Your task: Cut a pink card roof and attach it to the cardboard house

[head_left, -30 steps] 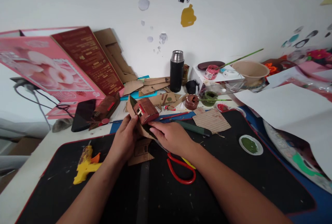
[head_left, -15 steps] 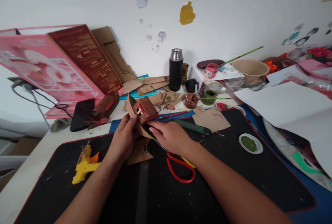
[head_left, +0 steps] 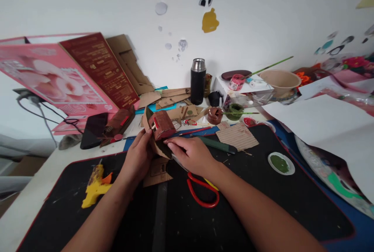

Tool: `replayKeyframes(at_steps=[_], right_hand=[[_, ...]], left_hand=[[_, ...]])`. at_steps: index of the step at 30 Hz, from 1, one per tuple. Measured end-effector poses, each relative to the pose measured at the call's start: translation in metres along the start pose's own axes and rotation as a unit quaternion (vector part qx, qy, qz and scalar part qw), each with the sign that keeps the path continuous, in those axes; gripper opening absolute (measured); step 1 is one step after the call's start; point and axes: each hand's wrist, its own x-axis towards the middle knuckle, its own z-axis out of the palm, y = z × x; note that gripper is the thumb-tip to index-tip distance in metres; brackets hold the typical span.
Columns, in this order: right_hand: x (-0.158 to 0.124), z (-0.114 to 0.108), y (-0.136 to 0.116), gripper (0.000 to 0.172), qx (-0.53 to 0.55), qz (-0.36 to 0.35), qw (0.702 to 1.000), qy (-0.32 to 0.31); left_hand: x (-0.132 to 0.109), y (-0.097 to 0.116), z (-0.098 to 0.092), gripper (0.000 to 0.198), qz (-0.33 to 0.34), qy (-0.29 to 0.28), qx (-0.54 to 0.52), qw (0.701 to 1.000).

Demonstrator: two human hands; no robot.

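A small brown cardboard model [head_left: 164, 124] with a red patch stands on a green-and-tan cardboard base [head_left: 159, 148], both tilted above the black mat. My left hand [head_left: 140, 152] grips the base's left side, thumb near the model. At the base's right edge, my right hand [head_left: 189, 152] has its fingers pressed together beside the model's lower corner; what lies between those fingertips is too small to tell. Red-handled scissors [head_left: 203, 193] lie below my right hand, their blades partly hidden. A loose cardboard piece [head_left: 157, 174] rests under my left hand.
On the mat's left lies a yellow glue gun [head_left: 96, 185]. Behind are a phone [head_left: 94, 129], a second brown model [head_left: 119, 121], a black thermos [head_left: 198, 84] and paint jars [head_left: 215, 115]. A green cutter [head_left: 217, 144], corrugated cardboard [head_left: 238, 137] and a green paint lid [head_left: 281, 163] are rightward.
The model and its base have tilted and turned slightly in my left hand. My right fingertips have shifted a little left along the base. The camera view has moved slightly.
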Motion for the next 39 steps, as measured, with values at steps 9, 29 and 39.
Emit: replayKeyframes(at_steps=[9,29,39], right_hand=[[0.014,-0.018,0.010,0.050,0.256,0.152,0.939,0.172],[0.021,-0.021,0.018,0.057,0.398,0.202,0.886,0.123],[0.023,-0.022,0.024,0.051,0.394,0.217,0.875,0.181]], left_hand=[[0.002,0.011,0.003,0.026,-0.117,0.013,-0.054,0.991],[-0.010,0.009,-0.011,0.028,-0.190,-0.253,-0.014,0.949],[-0.007,0.018,-0.005,0.026,-0.190,-0.109,-0.054,0.974]])
